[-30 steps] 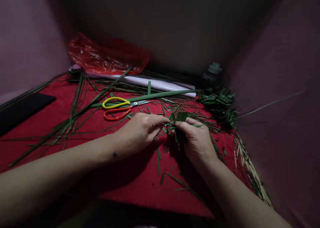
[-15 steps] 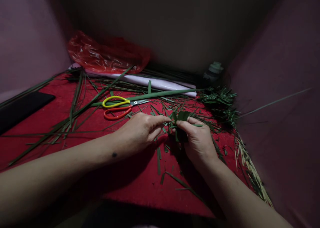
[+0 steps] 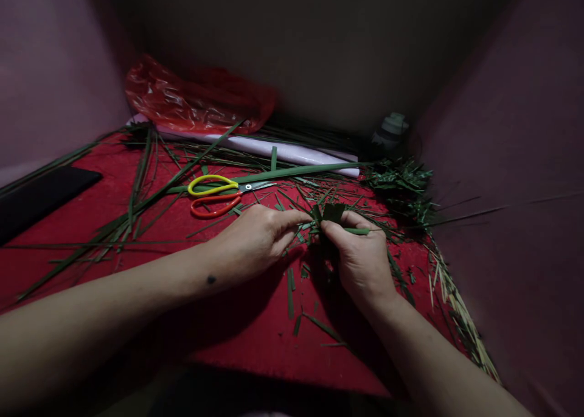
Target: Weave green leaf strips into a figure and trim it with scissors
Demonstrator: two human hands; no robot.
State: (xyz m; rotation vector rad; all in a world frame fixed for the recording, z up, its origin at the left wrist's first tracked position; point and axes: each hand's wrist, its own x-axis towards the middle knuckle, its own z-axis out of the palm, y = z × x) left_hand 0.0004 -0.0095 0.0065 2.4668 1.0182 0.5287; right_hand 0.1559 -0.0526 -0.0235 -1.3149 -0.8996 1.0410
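Note:
Between my hands, above the red tabletop (image 3: 237, 350), is a small folded piece of green leaf strips (image 3: 333, 212). My right hand (image 3: 365, 252) pinches it between thumb and fingers, and a short strip end sticks out over the fingers. My left hand (image 3: 264, 234) reaches in from the left, thumb and forefinger pressed together at the piece's left edge. What those fingertips hold is too small and dark to make out fully. Scissors (image 3: 216, 196) with one yellow and one red handle loop lie just beyond my left hand, on long green leaves.
Leaf scraps (image 3: 291, 292) are scattered around my hands. Behind lie a white roll (image 3: 292, 152), a red plastic bag (image 3: 196, 100) and a bottle (image 3: 390, 131). A leaf bundle (image 3: 401, 182) sits right, a black flat object (image 3: 45, 201) left. Walls enclose three sides.
The dark leaf flap hanging below the piece no longer shows there. The long thin strand at the right has swung lower. Both hands stay nearly in place.

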